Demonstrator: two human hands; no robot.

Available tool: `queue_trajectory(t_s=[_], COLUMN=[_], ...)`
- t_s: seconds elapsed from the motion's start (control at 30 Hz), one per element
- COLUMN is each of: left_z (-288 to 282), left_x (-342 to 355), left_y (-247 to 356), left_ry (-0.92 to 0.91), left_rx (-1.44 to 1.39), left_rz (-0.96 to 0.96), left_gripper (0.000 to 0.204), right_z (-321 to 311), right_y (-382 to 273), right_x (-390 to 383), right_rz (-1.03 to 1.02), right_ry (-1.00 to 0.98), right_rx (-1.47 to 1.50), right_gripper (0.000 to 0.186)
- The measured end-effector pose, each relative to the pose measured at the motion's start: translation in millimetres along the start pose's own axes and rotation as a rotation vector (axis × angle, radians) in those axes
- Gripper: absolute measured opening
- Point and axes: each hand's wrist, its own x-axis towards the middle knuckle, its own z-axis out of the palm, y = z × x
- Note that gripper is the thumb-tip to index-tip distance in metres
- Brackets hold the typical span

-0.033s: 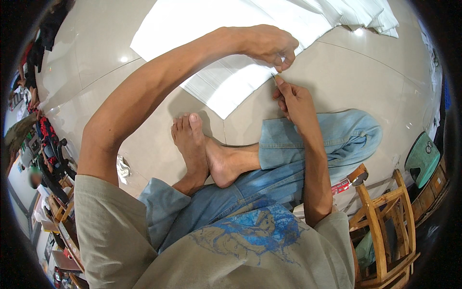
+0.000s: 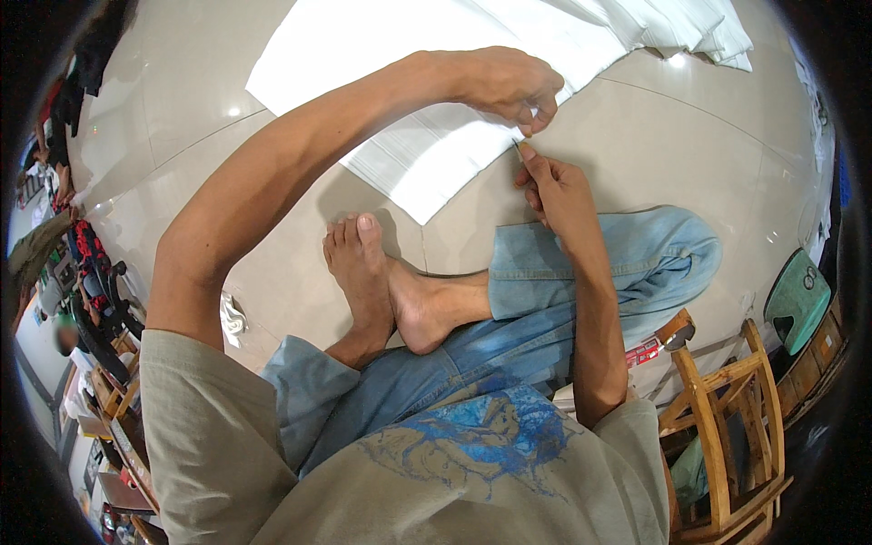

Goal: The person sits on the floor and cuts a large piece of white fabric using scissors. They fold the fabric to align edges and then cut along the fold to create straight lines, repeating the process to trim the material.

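White cloth [image 2: 436,150], with creases and a straight edge, lies spread on the tiled floor. Over its near right edge is my left hand [image 2: 509,84], its fingers curled into a pinch; what they pinch is too small to tell. Just below it, off the edge of the cloth, my right hand [image 2: 561,195] is closed with thumb and fingertips together. From that grip a thin, dark, pointed tool [image 2: 516,143] sticks out toward the cloth's edge and my left fingertips. Most of the tool is hidden in the fingers, so its kind is unclear.
My bare foot [image 2: 357,272] and blue jeans [image 2: 618,254] are close below the cloth. At lower right stands a wooden frame [image 2: 718,454], with a green panel [image 2: 797,300] beyond it. A white scrap [image 2: 232,320] lies at left; people and clutter are along the far left rim.
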Motion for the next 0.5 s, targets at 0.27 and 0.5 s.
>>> queue_trajectory(t_s=[0.27,0.5], left_z=[2.1,4.6], left_x=[1.0,0.9], left_y=[-1.3,-4.5], left_ry=[-0.002,0.017], left_rx=[0.019,0.008], left_rz=[-0.001,0.008], left_gripper=[0.007,0.010], right_z=[-0.9,0.3], right_y=[3.8,0.6], right_x=[2.1,-0.6], right_rz=[-0.012,-0.034], right_ry=[0.002,0.015], right_rx=[-0.027,-0.020], right_gripper=[0.062,0.061])
